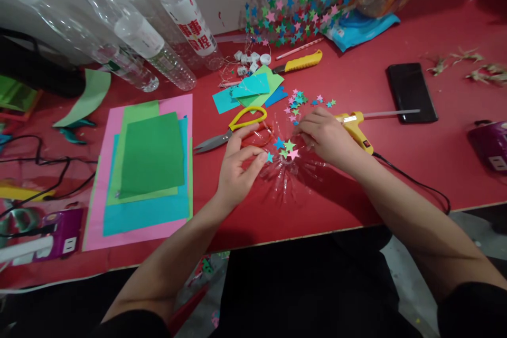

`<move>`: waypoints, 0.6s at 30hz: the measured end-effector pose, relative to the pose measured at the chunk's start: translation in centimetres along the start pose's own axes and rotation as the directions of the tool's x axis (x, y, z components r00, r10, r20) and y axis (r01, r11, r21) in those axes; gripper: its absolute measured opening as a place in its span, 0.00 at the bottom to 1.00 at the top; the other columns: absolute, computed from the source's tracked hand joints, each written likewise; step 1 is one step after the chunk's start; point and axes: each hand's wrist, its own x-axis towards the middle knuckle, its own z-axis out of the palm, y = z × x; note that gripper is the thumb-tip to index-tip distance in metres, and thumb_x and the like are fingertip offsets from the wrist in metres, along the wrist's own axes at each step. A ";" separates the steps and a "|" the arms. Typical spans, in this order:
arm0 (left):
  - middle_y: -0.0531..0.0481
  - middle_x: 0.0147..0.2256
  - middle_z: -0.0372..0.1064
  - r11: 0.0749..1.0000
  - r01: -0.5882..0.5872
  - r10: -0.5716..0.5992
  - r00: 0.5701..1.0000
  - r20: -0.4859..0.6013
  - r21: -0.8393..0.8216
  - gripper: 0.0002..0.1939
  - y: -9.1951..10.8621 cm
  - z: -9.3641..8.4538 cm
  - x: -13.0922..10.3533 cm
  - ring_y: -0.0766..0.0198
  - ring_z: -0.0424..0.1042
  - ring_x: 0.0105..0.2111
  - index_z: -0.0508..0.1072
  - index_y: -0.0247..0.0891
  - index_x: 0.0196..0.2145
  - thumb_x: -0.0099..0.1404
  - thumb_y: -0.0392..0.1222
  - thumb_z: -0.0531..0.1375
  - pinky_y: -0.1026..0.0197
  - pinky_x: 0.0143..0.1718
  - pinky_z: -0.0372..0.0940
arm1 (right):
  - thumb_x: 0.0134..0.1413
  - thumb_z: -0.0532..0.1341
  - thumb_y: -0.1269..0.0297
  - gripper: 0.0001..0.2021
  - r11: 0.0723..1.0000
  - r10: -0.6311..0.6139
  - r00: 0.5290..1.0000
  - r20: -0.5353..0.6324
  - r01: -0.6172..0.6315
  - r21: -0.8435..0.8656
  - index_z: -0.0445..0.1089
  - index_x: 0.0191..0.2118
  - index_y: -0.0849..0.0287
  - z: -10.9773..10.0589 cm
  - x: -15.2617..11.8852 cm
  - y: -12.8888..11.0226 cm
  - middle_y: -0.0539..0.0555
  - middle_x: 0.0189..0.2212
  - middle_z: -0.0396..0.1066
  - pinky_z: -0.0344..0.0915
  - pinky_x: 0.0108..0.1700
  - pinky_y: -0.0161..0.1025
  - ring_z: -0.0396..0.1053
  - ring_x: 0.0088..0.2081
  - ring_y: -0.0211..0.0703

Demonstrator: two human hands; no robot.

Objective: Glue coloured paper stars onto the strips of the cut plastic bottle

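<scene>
In front of me lies a clear plastic bottle piece (285, 182), cut into thin strips that fan outward. Paper stars (289, 146) in blue, green and pink sit at its middle. My left hand (240, 169) pinches the left edge of this piece, its thumb tip beside a light-blue star (270, 157). On the far right side of the piece my right hand (327, 134) has its fingers drawn together; what they hold is hidden. Yellow-handled scissors (233, 129) lie beside my left hand. Just right of my right hand is a yellow glue gun (356, 129) with a glue stick.
Loose stars (297, 100) and paper scraps (251, 90) lie beyond my hands, with a yellow cutter (303, 62). Coloured sheets (152, 156) are stacked left. Bottles (138, 37) lean at the back. A phone (412, 92) and a glue-gun cord (415, 180) are right.
</scene>
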 end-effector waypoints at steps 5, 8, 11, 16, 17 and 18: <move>0.48 0.58 0.63 0.985 -0.119 0.121 0.993 -0.008 0.128 0.06 -0.3 -0.4 0.0 0.55 0.63 0.59 0.73 0.41 0.31 0.67 0.37 0.58 0.44 0.61 0.59 | 0.54 0.49 0.78 0.16 1.000 0.010 1.000 0.009 -0.010 -0.004 0.74 0.36 0.59 -0.1 0.1 0.0 0.57 0.34 0.75 0.59 0.42 0.44 0.62 0.37 0.46; 0.47 0.59 0.62 0.922 -0.261 0.274 0.962 -0.004 0.287 0.03 -1.0 -0.8 -0.1 0.52 0.63 0.59 0.74 0.41 0.33 0.64 0.36 0.60 0.41 0.61 0.57 | 0.54 0.49 0.78 0.16 1.000 0.031 0.999 0.024 -0.031 -0.002 0.73 0.36 0.59 -0.2 0.2 -0.1 0.57 0.35 0.75 0.60 0.43 0.44 0.62 0.38 0.47; 0.48 0.59 0.63 0.830 -0.366 0.402 0.916 0.004 0.421 0.04 -1.5 -1.1 -0.2 0.50 0.63 0.59 0.74 0.42 0.34 0.60 0.36 0.62 0.37 0.63 0.54 | 0.54 0.50 0.78 0.15 0.999 0.043 0.998 0.044 -0.043 0.001 0.73 0.36 0.58 -0.3 0.2 -0.2 0.57 0.35 0.75 0.60 0.44 0.45 0.62 0.39 0.48; 0.48 0.57 0.64 0.911 -0.276 0.295 0.955 -0.019 0.308 0.02 -0.7 -1.0 0.0 0.53 0.64 0.58 0.74 0.42 0.32 0.62 0.36 0.62 0.40 0.62 0.56 | 0.54 0.50 0.78 0.15 0.999 0.035 0.998 0.052 -0.034 -0.007 0.73 0.36 0.60 -0.4 0.2 -0.4 0.58 0.35 0.75 0.60 0.43 0.45 0.61 0.38 0.48; 0.48 0.57 0.64 0.943 -0.229 0.239 0.971 -0.015 0.243 0.03 -0.5 -1.0 0.1 0.54 0.65 0.58 0.74 0.42 0.32 0.63 0.36 0.61 0.41 0.61 0.57 | 0.54 0.49 0.78 0.16 0.999 0.036 0.998 0.056 -0.036 -0.008 0.73 0.37 0.60 -0.5 0.2 -0.4 0.58 0.35 0.75 0.60 0.44 0.45 0.61 0.38 0.48; 0.48 0.57 0.64 0.965 -0.186 0.190 0.982 -0.008 0.184 0.04 -0.2 -1.0 0.1 0.54 0.65 0.58 0.74 0.42 0.32 0.64 0.36 0.60 0.43 0.61 0.59 | 0.54 0.49 0.78 0.16 0.999 0.039 0.997 0.059 -0.039 -0.008 0.73 0.37 0.60 -0.5 0.1 -0.4 0.57 0.35 0.75 0.60 0.44 0.45 0.61 0.38 0.48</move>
